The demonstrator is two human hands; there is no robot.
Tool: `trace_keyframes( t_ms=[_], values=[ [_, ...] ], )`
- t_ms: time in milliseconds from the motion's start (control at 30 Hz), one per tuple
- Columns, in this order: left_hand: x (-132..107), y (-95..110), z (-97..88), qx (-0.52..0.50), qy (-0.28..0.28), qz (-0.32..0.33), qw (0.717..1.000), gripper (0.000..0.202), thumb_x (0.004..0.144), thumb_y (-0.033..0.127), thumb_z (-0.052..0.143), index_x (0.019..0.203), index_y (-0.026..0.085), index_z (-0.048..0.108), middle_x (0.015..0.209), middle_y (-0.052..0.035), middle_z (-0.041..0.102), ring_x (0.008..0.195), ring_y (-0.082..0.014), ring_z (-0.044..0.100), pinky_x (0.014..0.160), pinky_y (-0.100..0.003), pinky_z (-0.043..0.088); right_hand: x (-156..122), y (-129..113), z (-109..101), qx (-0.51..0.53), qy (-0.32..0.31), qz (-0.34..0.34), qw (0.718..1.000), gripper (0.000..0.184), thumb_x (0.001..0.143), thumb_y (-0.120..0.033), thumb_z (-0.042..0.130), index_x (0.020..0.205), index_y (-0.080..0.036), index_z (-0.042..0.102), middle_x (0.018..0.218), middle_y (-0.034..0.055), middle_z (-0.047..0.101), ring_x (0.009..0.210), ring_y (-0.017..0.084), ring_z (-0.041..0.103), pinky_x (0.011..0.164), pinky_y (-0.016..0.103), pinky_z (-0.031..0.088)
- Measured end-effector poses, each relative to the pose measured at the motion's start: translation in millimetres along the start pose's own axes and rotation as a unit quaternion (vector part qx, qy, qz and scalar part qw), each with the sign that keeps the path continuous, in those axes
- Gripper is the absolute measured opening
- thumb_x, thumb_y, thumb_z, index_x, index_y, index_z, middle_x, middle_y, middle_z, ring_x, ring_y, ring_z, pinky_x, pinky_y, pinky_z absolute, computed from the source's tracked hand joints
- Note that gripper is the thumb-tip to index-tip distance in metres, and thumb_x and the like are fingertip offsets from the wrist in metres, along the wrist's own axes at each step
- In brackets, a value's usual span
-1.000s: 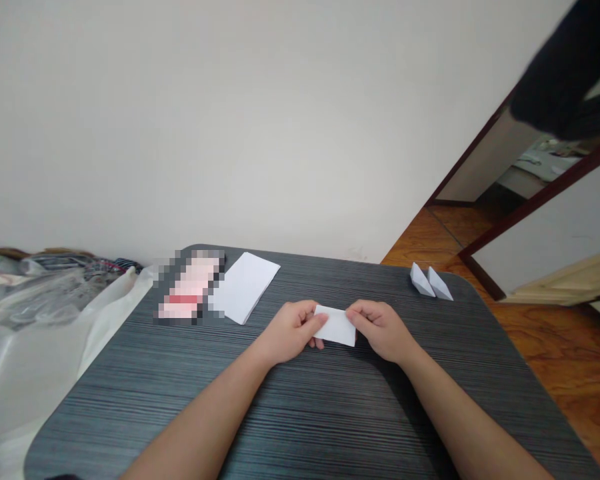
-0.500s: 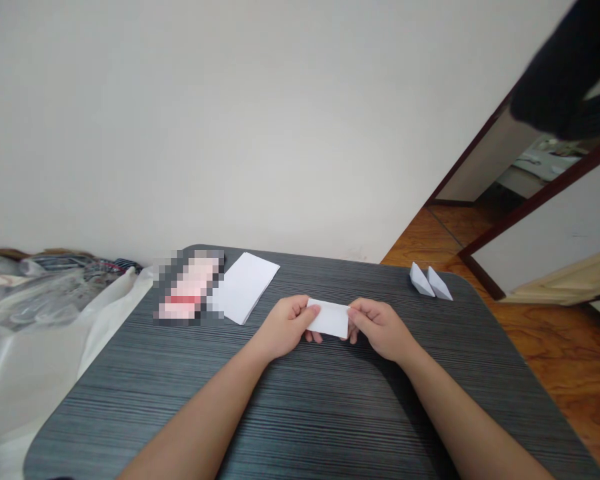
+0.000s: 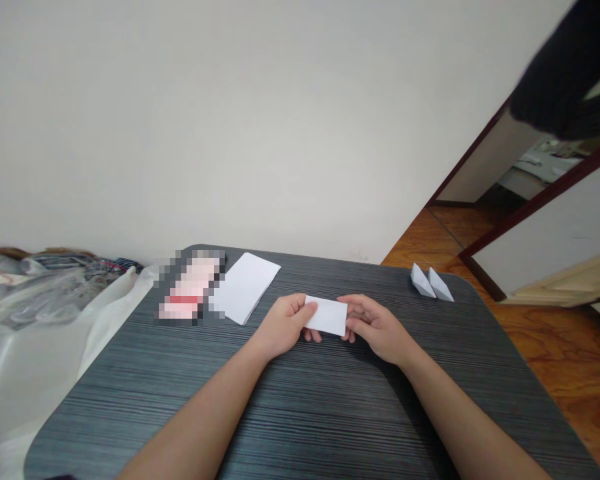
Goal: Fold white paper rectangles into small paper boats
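Note:
A small white rectangle of folded paper is held slightly above the table between both hands. My left hand pinches its left end, thumb on top and fingers underneath. At the right end, my right hand has its thumb by the near corner and its index finger along the far edge; other fingertips show below the paper. How firmly the right fingers press cannot be made out. Left of the hands lies a stack of white paper sheets. Two folded white paper boats stand side by side at the far right.
The dark wood-grain table stands against a pale wall. A blurred-out pink and red object lies beside the stack. Plastic-covered items are at the left, and a wooden floor and a doorway at the right.
My right thumb has slid off the paper's top face to its right edge, and the right index finger has stretched along the far edge. The paper has shifted slightly left.

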State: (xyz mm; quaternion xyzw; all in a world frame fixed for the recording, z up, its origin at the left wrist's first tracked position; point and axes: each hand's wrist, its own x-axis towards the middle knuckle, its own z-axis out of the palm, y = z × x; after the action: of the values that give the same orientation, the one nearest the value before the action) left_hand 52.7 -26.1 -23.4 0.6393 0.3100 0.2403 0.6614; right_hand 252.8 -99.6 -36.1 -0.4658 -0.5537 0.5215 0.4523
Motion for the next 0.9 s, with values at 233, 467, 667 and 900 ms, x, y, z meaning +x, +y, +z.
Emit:
trace_keyframes(
  t_ms=[233,467,667,900],
  values=[
    [-2.0,0.2,2.1,0.067,-0.020,0.007,0.998,0.034,0.089,0.039,0.041,0.080,0.012,0.058,0.059,-0.0050,0.065,0.050,-0.0109,0.053,0.050,-0.021,0.041,1.3,3.0,-2.7,-0.050,0.022,0.027,0.998,0.020,0.081,-0.021,0.058,0.100,-0.017,0.055,0.073,0.0011,0.062,0.058,0.012,0.058,0.054,0.025,0.047],
    [-2.9,2.8,2.7,0.102,-0.049,-0.001,0.994,0.036,0.089,0.039,0.038,0.083,0.012,0.061,0.056,-0.0029,0.063,0.049,-0.0105,0.052,0.049,-0.020,0.040,2.6,4.1,-2.5,-0.095,0.031,0.057,0.993,0.013,0.082,-0.026,0.057,0.087,-0.015,0.061,0.058,-0.0014,0.059,0.047,0.011,0.055,0.046,0.022,0.044],
    [-4.0,6.9,2.6,0.161,-0.059,0.003,0.985,0.036,0.090,0.038,0.037,0.079,0.013,0.061,0.052,0.0001,0.060,0.047,-0.0096,0.050,0.051,-0.019,0.038,3.2,0.3,-0.9,-0.102,0.022,0.082,0.991,0.019,0.083,-0.032,0.057,0.082,-0.015,0.063,0.053,-0.0005,0.061,0.044,0.012,0.057,0.044,0.022,0.046],
    [-5.4,4.2,2.8,0.170,-0.070,0.015,0.983,0.034,0.089,0.039,0.040,0.083,0.014,0.061,0.053,0.0010,0.058,0.050,-0.0099,0.050,0.050,-0.019,0.036,4.2,-2.8,0.5,-0.122,0.030,0.083,0.989,0.021,0.082,-0.034,0.057,0.083,-0.015,0.066,0.051,-0.0005,0.061,0.043,0.013,0.059,0.043,0.022,0.048]
  ],
)
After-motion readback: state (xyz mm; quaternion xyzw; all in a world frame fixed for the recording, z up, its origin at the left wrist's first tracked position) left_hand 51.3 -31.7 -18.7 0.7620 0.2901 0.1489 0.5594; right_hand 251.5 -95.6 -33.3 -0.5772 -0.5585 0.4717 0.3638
